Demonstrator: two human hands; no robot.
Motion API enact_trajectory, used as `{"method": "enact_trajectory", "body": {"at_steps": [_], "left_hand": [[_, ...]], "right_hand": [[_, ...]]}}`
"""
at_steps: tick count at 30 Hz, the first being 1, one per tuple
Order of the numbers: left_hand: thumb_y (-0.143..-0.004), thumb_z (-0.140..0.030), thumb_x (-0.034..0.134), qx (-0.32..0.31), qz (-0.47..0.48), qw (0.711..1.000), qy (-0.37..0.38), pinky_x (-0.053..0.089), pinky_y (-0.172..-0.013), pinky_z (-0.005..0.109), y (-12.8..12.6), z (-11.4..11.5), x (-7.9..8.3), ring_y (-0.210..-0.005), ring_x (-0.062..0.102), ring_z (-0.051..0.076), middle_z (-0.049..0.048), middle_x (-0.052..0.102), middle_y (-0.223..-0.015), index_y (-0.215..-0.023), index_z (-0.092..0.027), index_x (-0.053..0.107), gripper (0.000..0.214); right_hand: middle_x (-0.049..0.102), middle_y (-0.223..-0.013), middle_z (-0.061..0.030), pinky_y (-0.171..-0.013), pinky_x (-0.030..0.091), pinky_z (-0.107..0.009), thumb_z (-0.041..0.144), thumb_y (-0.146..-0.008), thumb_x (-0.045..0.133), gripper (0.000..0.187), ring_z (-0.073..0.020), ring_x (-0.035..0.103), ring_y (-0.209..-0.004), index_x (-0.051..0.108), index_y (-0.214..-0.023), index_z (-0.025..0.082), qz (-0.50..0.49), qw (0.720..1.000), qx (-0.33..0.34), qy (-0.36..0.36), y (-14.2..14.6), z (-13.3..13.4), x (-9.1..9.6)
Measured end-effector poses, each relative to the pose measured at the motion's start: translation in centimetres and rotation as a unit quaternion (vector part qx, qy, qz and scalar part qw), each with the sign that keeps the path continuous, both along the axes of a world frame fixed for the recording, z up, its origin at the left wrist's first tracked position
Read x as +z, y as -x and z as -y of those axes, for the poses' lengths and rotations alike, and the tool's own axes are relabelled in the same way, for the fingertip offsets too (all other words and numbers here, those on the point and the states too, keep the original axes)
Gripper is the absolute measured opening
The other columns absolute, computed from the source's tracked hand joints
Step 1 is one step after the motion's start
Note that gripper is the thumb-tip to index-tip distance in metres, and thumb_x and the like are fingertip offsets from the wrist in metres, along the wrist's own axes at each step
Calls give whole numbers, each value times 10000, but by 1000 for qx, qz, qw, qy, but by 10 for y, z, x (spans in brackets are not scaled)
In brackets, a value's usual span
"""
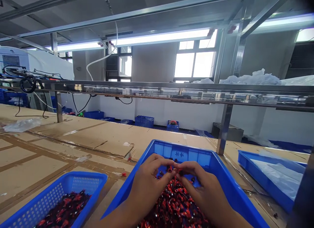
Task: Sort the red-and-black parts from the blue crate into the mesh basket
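- Your left hand [149, 185] and right hand [203, 190] met low over the red-and-black parts [174, 205], fingers [166, 164] curled, tips pressed close; any pinched piece was hidden.
- The parts lay heaped in a blue crate [208, 159], well placed for close work.
- More filled a blue basket [56, 195] to your left.
- A plastic-lined blue tray [263, 175] sat to your right.
- Cardboard [80, 136] covered the bench beyond.

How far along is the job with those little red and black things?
It looks partway. Done: the blue plastic mesh basket holds a heap of small red-and-black parts. In hand: the left hand and right hand meet over the blue plastic crate. Left: a big pile of red-and-black parts lies in that crate.
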State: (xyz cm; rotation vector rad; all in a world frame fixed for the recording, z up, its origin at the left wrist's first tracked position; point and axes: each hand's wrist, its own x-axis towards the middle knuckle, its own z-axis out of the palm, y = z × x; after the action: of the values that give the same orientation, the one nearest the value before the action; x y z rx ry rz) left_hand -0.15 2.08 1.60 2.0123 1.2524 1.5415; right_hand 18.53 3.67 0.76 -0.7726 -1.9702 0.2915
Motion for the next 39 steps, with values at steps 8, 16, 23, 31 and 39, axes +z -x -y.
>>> {"method": "enact_trajectory", "body": {"at_steps": [8,16,23,31,39], "left_hand": [[-785,-423,721,-15,104,987,118,297,-543,220,0,-1,-1,-591,406,100,-8,566,-703,-1013,-242,721,291],[-765,-393,771,-323,353,802,359,62,-411,182,9,-14,-11,-451,138,17,-87,364,-659,-1102,-220,582,424],[-778,-385,763,-355,313,804,359,138,-426,177,6,-2,-10,-495,188,40,-80,320,-638,-1030,-235,590,341],[-782,-365,763,-372,306,804,349,154,-423,186,6,0,-11,-506,226,42,-68,357,-664,-982,-242,595,289],[-825,-255,705,-360,354,795,336,283,-508,181,3,-7,-13,-555,342,41,-33,465,-717,-1069,-200,642,258]], "right_hand": [[735,-1061,-88,-827,592,-359,272,-898,576,195,-229,713,-973,580,-1088,229,-16,999,-7,35,-1,-4,1],[708,-1016,-48,-845,558,-351,204,-864,624,153,-210,676,-972,617,-1012,244,-18,999,1,-48,2,-1,1],[614,-898,-31,-694,545,-291,151,-862,622,149,-178,624,-814,613,-978,244,-18,986,-3,-165,6,9,3],[674,-975,-19,-798,543,-280,76,-836,625,253,-171,646,-926,601,-1019,248,-36,988,40,-146,7,11,4],[715,-963,0,-788,537,-276,152,-835,638,186,-180,676,-901,643,-985,262,-48,998,-2,-43,7,9,2]]}}
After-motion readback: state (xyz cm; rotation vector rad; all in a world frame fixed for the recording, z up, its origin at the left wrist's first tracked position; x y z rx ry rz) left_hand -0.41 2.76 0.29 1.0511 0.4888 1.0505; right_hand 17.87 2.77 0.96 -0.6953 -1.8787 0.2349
